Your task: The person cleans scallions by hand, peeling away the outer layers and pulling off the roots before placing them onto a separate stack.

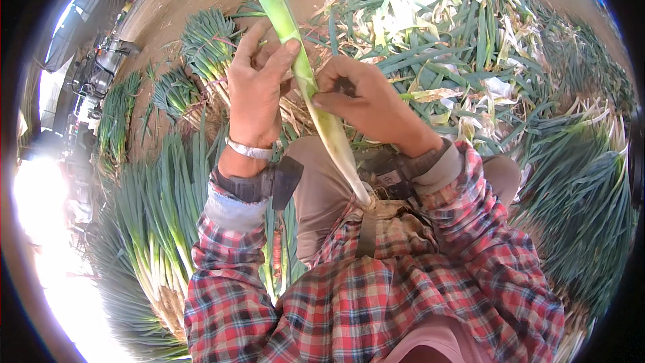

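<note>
Bare brown ground (158,30) shows past my left hand (259,87); a big leaf heap (430,33) spreads past my right hand (369,101). My left thumb and fingers pinch the long onion (330,136) in front of me. My right fingers bend at its side; I can't tell if they pinch. It's green up top, white low down.

No readable lettering or numbers.

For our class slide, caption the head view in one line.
Left hand holding, right hand touching a long green-and-white leafy stalk, with heaped loose green leaves beyond.
</note>
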Motion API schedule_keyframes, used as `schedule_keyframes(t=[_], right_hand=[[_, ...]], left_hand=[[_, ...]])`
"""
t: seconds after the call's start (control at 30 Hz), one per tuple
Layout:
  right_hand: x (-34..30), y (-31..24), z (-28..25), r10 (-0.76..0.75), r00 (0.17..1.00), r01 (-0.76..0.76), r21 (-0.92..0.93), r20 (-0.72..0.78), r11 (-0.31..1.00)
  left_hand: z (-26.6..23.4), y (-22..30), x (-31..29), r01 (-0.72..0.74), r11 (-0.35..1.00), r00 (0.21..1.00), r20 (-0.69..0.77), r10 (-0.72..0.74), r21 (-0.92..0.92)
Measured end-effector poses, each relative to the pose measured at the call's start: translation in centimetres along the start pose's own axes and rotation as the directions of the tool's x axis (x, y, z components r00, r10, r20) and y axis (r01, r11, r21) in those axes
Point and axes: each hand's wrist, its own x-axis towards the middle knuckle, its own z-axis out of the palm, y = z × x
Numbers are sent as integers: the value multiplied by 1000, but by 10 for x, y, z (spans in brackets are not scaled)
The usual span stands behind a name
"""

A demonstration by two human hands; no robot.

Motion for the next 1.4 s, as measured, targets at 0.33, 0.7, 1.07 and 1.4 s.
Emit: schedule_keyframes(t=[0.33,0.7,1.07,1.4], right_hand=[[-94,31,-35,329,944,-327,-73,21,942],[-181,75,-34,523,800,-136,-762,292,634],[-68,31,-1,361,910,-296,-289,203,910],[-73,89,15,456,796,-257,-460,397,850]], left_hand=[[-72,-35,63,-117,990,964,-250,93,-80],[-280,12,77,-33,166,777,-79,625,986],[-332,70,30,247,-286,742,9,671,926],[-381,116,-39,195,-96,727,-78,682,976]])
